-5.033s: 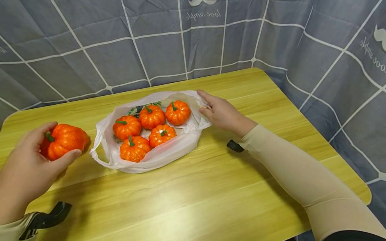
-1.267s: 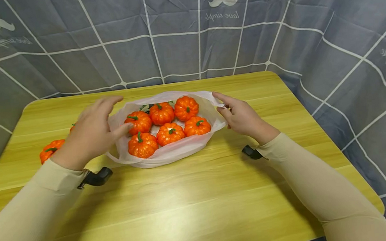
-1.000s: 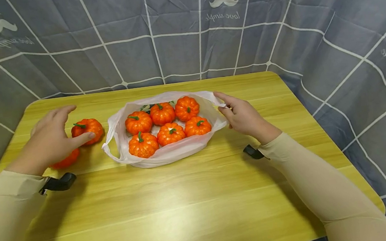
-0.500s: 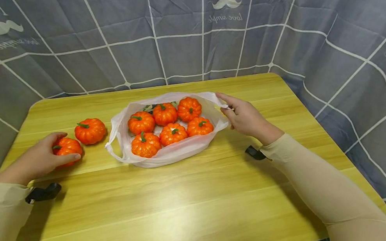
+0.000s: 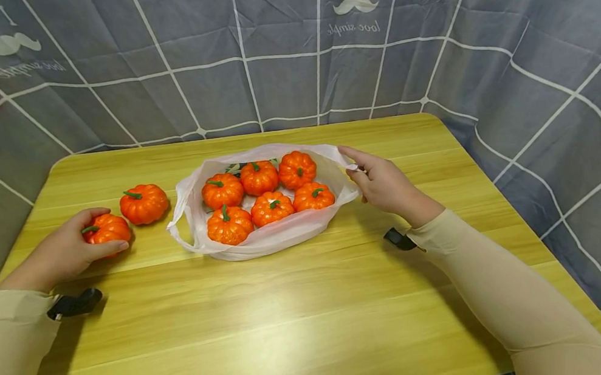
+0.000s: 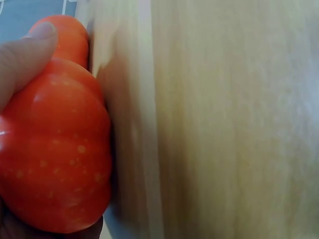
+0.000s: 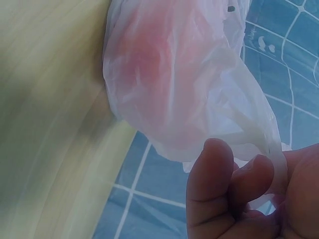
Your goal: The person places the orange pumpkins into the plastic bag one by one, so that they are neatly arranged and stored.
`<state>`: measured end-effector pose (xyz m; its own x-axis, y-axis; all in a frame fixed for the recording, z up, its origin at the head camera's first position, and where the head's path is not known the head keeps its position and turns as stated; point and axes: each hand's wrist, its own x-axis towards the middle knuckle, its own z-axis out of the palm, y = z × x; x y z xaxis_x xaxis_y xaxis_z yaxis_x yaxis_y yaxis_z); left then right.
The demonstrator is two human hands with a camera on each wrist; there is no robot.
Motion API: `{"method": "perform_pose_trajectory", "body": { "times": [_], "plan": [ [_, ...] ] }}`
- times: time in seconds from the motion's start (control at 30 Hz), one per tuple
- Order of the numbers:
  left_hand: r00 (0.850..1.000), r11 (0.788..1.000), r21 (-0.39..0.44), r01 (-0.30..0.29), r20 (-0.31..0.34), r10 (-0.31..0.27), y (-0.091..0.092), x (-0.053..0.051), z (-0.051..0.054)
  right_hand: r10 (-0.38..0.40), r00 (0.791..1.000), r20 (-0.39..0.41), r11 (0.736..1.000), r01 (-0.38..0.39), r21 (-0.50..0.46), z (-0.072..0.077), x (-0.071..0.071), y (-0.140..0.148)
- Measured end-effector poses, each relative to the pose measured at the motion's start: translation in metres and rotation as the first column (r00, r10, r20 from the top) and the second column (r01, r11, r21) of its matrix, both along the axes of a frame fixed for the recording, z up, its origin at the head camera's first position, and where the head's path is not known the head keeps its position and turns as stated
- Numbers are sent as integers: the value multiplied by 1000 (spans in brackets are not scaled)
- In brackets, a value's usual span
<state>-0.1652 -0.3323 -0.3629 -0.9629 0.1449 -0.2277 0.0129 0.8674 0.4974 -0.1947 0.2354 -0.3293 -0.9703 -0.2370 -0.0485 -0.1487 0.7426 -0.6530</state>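
Note:
A small orange pumpkin with a green stem sits on the table at the left. My left hand grips it, thumb on the near side and fingers round the back. In the left wrist view the thumb lies on the red-orange, speckled pumpkin. A second pumpkin stands just behind and to the right of it. Mid-table is an open white plastic bag with several pumpkins inside. My right hand pinches the bag's right edge; the right wrist view shows curled fingers on the thin plastic.
The yellow wood-grain table has rounded corners. A grey-blue curtain with white grid lines hangs behind it and along both sides. The bag's left handle loop droops toward the loose pumpkins.
Since 5 s ago, another pumpkin has come to be in the bag. My left hand has moved from the bag back left and taken hold of the nearer loose pumpkin. The right hand keeps its hold.

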Motion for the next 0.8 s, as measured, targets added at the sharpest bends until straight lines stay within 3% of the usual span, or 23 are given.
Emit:
{"method": "perform_pose_trajectory", "body": {
  "times": [0.5,0.8],
  "plan": [
    [1000,1000,-4,0,-27,0,2,1,-2,-7,1000,7,1000,7,9,3,1,-2],
    [989,1000,19,23,-148,-20,4,0,-7,2,1000,-28,1000,-2,14,5,0,-3]
  ]
}}
